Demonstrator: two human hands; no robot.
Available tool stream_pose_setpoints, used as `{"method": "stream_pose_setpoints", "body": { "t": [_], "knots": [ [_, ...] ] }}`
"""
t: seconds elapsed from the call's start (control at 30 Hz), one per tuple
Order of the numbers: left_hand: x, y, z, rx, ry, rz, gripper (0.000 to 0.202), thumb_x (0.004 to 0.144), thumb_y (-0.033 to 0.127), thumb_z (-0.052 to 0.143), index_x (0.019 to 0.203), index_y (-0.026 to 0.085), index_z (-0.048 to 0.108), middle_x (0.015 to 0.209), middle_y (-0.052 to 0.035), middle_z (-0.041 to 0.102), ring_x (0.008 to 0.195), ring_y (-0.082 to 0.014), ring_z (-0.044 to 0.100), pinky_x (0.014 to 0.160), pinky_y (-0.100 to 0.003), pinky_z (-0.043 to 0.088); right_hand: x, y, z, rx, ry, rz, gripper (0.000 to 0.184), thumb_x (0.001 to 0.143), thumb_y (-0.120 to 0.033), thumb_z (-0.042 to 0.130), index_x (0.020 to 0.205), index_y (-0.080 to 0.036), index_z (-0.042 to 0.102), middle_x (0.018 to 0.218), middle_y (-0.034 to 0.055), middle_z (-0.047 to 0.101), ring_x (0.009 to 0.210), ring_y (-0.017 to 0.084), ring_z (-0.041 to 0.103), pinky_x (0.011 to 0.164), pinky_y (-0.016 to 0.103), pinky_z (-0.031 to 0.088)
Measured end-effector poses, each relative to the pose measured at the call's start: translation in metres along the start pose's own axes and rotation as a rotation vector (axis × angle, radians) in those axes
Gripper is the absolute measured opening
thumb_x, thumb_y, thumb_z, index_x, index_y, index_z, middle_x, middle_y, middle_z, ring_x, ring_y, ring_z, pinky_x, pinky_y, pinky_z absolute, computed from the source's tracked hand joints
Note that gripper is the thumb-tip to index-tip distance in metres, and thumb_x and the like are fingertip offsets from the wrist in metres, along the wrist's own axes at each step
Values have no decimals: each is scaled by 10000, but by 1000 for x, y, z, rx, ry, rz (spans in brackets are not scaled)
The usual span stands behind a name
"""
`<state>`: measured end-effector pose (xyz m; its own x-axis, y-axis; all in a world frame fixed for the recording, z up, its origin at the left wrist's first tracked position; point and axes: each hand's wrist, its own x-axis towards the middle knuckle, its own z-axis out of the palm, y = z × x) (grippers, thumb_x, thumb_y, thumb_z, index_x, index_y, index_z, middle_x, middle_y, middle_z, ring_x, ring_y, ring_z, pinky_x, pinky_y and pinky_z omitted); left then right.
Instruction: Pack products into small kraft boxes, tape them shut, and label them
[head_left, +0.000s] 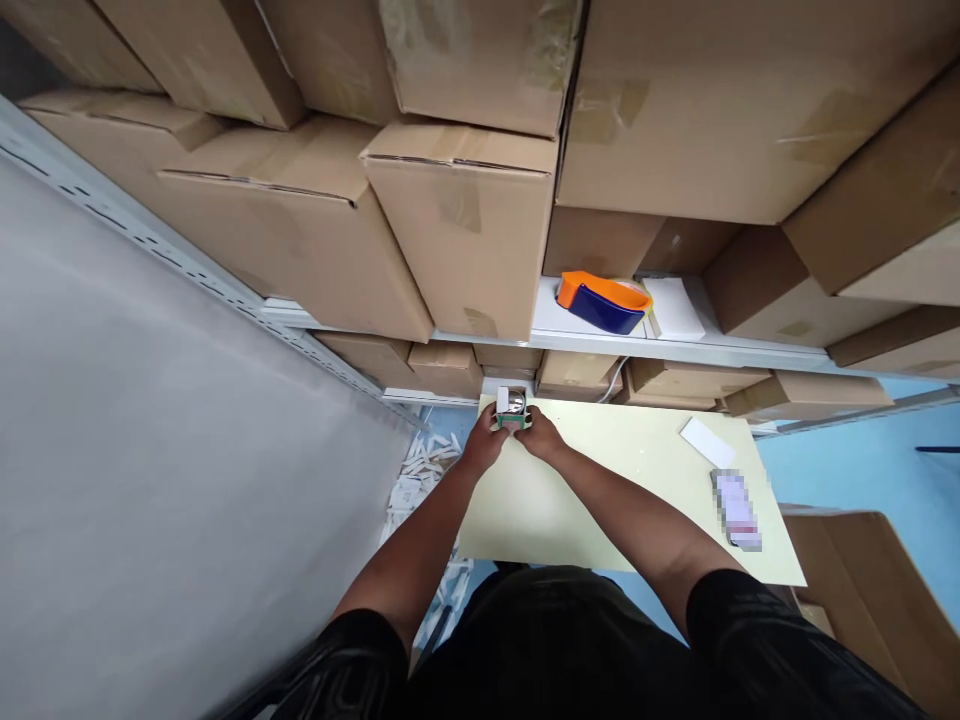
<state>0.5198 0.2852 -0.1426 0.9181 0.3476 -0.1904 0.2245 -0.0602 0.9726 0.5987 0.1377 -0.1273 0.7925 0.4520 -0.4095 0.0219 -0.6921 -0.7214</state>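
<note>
Small box [513,423], its shiny contents [516,402] hard to make out, is held between both half-closed hands [484,442].

Left fingers [493,420] and right fingers [533,417] hold a small box [512,422] at a cream table [637,440].

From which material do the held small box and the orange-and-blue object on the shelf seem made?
Small box: probably thin card, looking matte; its flat front shows green edging.
Orange-and-blue object: likely plastic, smooth, slightly glossy; even colours, moulded-looking curves.
</note>
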Motion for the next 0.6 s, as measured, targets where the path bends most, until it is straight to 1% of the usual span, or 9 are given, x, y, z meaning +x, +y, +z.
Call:
{"method": "stream_pose_setpoints", "body": {
  "t": [0.13,0.27,0.37,0.43,0.5,0.53,0.57,0.6],
  "knots": [
    [1,-5,-2,-1,-5,11,636,788,193,678,1398,211,498,1420,-120,605,1281,-272,606,984,-392,537,1,-3,2,-5,14,23,521,811,-294,720,1283,-205,518,1208,92,706,1055,243,693,865,322,521],
    [-4,-7,-1,13,4,25,644,780,214,726,1393,216,530,1394,-122,628,1263,-281,618,1028,-415,514,-4,-3,1,-19,-4,64,540,832,-319,708,1325,-213,514,1269,96,692,1138,255,674,941,346,508],
    [-7,-5,-1,18,5,37,658,773,216,734,1401,214,533,1378,-126,638,1266,-287,615,1047,-428,496,-14,-3,-1,-21,-2,80,569,841,-334,705,1358,-190,515,1312,128,673,1164,266,668,959,358,509],
    [-11,-4,-2,30,7,26,656,783,223,717,1409,216,522,1412,-132,616,1297,-292,594,1034,-424,500,-27,-3,-5,-17,1,88,563,852,-332,697,1365,-180,525,1314,140,670,1121,258,684,949,356,519],
    [-20,-6,-6,64,43,-13,638,792,236,700,1403,214,519,1458,-146,579,1326,-297,575,1020,-416,506,-46,-3,-16,-18,20,51,493,862,-312,683,1326,-192,568,1257,121,693,1032,238,705,923,353,532],
    [-27,-9,-9,87,74,-37,621,795,248,692,1392,209,524,1472,-156,564,1327,-297,576,1017,-412,507,-56,-4,-27,-27,52,-7,444,870,-305,673,1295,-202,595,1212,107,706,994,231,705,909,355,538],
    [-36,-13,-12,114,105,-59,597,799,266,685,1373,203,534,1474,-165,556,1316,-293,586,1017,-406,508,-66,-6,-40,-47,106,-94,395,881,-303,658,1263,-211,619,1170,95,713,977,232,700,902,361,541],
    [-46,-18,-16,141,132,-74,561,800,288,678,1338,194,552,1450,-171,570,1284,-286,610,1016,-405,509,-75,-10,-58,-81,189,-207,353,894,-307,642,1235,-215,638,1140,93,714,992,243,687,909,375,539]
  ]
}}
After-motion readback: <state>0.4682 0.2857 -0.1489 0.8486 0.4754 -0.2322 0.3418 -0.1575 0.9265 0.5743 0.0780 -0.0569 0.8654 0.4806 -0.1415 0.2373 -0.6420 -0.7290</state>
